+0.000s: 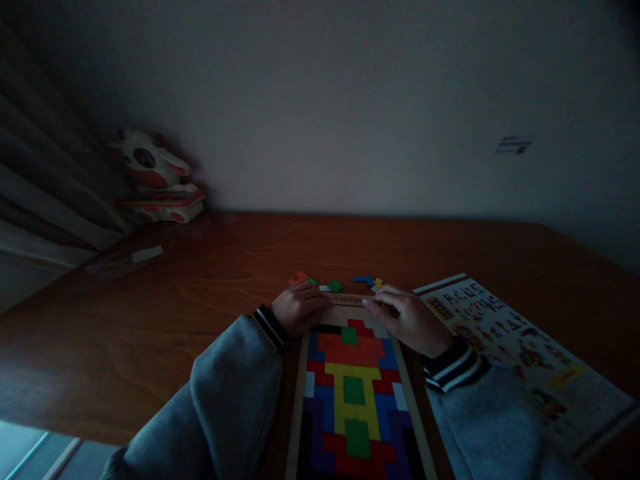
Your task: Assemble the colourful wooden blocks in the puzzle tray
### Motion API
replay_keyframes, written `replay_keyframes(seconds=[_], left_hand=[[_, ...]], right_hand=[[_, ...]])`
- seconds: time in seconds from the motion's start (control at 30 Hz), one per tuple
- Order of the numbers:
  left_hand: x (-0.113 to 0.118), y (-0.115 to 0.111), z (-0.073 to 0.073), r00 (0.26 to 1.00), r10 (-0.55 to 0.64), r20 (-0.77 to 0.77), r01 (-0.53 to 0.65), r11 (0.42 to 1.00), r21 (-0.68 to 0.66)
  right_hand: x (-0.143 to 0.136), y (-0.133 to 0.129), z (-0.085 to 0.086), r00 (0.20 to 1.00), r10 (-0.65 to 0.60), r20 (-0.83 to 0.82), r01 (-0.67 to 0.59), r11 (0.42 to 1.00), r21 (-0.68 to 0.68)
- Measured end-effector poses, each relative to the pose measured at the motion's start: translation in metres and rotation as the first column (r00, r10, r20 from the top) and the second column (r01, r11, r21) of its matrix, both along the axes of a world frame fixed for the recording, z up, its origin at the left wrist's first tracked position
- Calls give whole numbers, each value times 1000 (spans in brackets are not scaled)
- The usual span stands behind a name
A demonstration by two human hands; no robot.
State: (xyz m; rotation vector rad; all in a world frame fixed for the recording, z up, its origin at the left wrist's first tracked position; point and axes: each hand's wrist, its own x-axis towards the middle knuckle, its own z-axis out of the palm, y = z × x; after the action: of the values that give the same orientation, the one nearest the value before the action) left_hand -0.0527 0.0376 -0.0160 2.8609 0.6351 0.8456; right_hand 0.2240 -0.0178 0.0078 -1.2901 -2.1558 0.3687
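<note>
While left hand (302,308) touches tray (343,315), right hand (411,320) does too

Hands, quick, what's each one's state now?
Left hand: curled at the far end of the block puzzle tray, grip unclear.
Right hand: partly curled there too; can't tell if holding anything.

Puzzle tray (297,427), hands and printed sheet (525,347), partly obscured or cropped.
The tray's near end lies beyond the lower edge; its far corners are covered by the left hand (301,309) and right hand (410,321), and whether either grips anything cannot be told. Both sleeves (225,393) are cropped; the right one hides part of the sheet. The sheet's fine print and the wall label (513,145) are illegible. The left edge cuts the curtain (40,173).
</note>
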Motion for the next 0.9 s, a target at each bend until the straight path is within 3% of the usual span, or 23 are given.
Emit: replay_keyframes(seconds=[0.07,0.13,0.23,0.4,0.9], left_hand=[[3,-3,5,1000,-8,17,8,1000,-15],[8,-10,11,998,-55,43,57,997,-48],[20,-24,17,989,-143,45,147,983,-107],[33,-40,15,979,-197,-46,189,972,-139],[33,-40,11,974,-220,-59,209,966,-149]], right_hand=[[5,7,-9,991,-113,-68,119,990,82],[10,14,-17,988,-148,-44,153,976,156],[13,20,-23,992,-120,40,110,974,197],[11,26,-27,981,-130,146,99,974,202],[9,31,-26,963,-130,238,44,941,336]])
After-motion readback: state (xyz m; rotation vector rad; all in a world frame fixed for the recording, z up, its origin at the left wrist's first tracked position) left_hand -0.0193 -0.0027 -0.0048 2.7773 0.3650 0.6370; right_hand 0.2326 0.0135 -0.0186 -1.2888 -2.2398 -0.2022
